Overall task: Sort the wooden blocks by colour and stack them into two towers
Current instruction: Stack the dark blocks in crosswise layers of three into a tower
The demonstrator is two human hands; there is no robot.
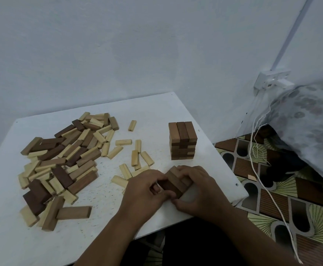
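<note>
Brown tower (183, 140) upright at my one o'clock; mixed brown-and-pale block heap (60, 162) at ten; brown blocks (173, 182) gripped centrally.

The left hand (146, 186) and right hand (199, 189) cover most of the brown blocks (173, 182) between them, so their number cannot be told. The white table (103, 223) is cut off at the left and bottom edges.

White cord (260, 181) over patterned floor mat (283, 206)
</note>
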